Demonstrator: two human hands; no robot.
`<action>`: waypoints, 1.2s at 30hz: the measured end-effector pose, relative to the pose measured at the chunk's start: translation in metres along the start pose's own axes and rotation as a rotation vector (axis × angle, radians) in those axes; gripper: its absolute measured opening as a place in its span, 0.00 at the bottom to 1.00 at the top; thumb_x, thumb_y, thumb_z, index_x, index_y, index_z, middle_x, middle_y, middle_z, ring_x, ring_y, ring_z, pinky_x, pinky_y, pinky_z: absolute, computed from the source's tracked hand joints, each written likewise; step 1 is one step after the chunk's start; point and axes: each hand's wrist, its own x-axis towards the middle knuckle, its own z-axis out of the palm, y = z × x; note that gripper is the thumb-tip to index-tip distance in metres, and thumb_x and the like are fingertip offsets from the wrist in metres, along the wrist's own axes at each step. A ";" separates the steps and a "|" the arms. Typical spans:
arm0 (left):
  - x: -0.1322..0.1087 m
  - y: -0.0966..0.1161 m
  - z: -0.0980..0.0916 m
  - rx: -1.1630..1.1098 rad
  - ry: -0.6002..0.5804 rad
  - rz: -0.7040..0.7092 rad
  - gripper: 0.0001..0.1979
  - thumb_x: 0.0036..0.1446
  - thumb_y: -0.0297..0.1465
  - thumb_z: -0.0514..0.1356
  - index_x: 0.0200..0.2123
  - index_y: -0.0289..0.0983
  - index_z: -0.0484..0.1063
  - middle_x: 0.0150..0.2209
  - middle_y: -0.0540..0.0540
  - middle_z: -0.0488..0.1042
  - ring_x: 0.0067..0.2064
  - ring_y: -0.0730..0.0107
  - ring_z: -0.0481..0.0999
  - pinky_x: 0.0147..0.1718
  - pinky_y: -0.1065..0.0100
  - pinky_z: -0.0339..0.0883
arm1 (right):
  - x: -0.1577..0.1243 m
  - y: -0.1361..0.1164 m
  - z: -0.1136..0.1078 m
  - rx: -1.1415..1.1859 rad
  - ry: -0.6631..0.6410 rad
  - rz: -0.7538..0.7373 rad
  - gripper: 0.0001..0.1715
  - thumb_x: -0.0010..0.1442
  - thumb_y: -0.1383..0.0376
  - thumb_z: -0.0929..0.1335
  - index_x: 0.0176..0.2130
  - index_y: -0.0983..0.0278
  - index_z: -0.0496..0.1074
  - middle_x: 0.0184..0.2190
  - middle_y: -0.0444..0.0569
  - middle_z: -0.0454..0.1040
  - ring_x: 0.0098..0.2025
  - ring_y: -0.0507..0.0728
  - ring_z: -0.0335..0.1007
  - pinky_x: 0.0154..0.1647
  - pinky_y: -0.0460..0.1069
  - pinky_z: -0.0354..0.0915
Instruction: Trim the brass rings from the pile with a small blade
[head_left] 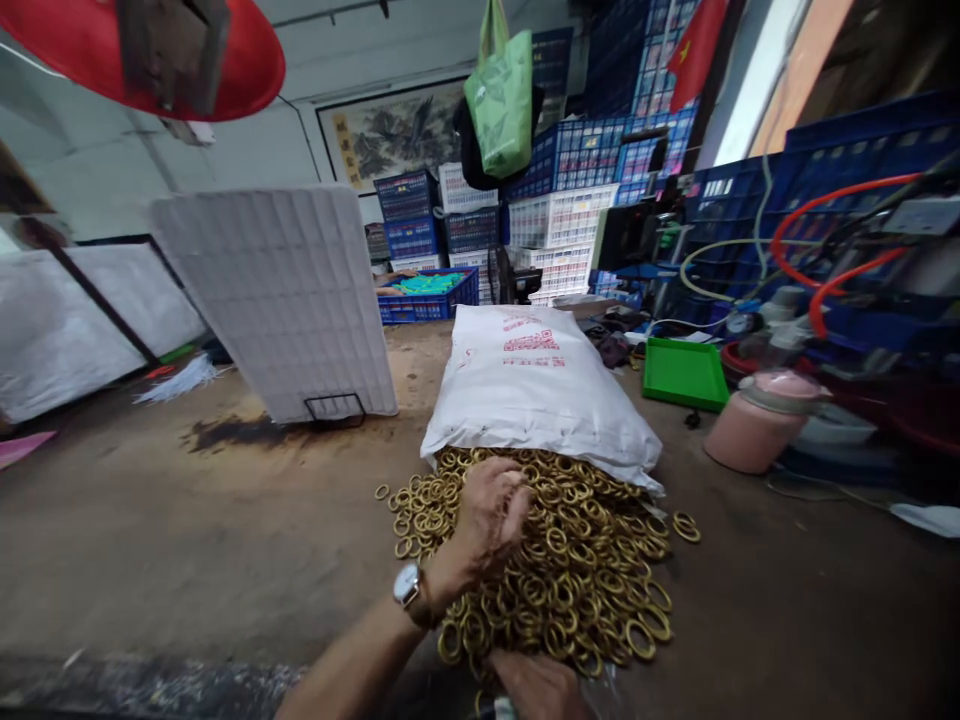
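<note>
A heap of brass-coloured metal rings (577, 570) spreads over the brown tabletop from the mouth of a white woven sack (532, 390), which lies on its side. My left hand (491, 515), with a wristwatch (407, 584) on its wrist, is over the heap's upper left part, fingers curled in. Whatever lies inside those fingers is hidden. At the heap's near edge is my right hand (541, 688), low in the view and touching the rings; its fingertips are hidden. A bit of clear plastic (609, 690) shows beside it.
A white ribbed panel (281, 300) stands upright in a black wire stand (335, 408) at left. To the right are a green tray (684, 372) and a pink jar (761, 420). Stacked crates (562, 215) rise behind; a red lamp shade (247, 60) hangs upper left.
</note>
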 end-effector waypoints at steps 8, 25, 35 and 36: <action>-0.062 -0.131 -0.058 0.406 0.134 -0.688 0.17 0.52 0.34 0.52 0.44 0.30 0.65 0.46 0.30 0.67 0.50 0.47 0.63 0.46 0.45 0.53 | 0.013 -0.012 -0.019 0.131 -0.068 0.042 0.19 0.56 0.61 0.52 0.38 0.64 0.64 0.20 0.46 0.70 0.21 0.53 0.66 0.22 0.46 0.55; -0.097 -0.058 -0.038 0.089 0.281 -0.550 0.14 0.55 0.34 0.49 0.43 0.36 0.65 0.43 0.41 0.68 0.47 0.62 0.66 0.48 0.58 0.59 | 0.020 -0.024 -0.030 0.229 -0.092 0.287 0.19 0.43 0.72 0.57 0.36 0.63 0.66 0.24 0.45 0.71 0.25 0.52 0.66 0.27 0.45 0.59; -0.159 0.072 -0.014 -0.624 0.143 -0.904 0.15 0.55 0.37 0.52 0.43 0.36 0.66 0.29 0.49 0.70 0.27 0.74 0.69 0.29 0.71 0.65 | 0.044 -0.029 -0.054 0.376 0.113 0.639 0.09 0.54 0.64 0.60 0.33 0.63 0.67 0.29 0.46 0.73 0.31 0.51 0.69 0.33 0.44 0.64; -0.157 0.074 -0.013 -0.651 0.131 -0.926 0.14 0.55 0.37 0.52 0.42 0.36 0.66 0.27 0.50 0.69 0.26 0.75 0.68 0.27 0.72 0.64 | 0.044 -0.029 -0.055 0.391 0.125 0.647 0.10 0.54 0.63 0.60 0.33 0.63 0.68 0.29 0.46 0.73 0.31 0.51 0.69 0.33 0.44 0.64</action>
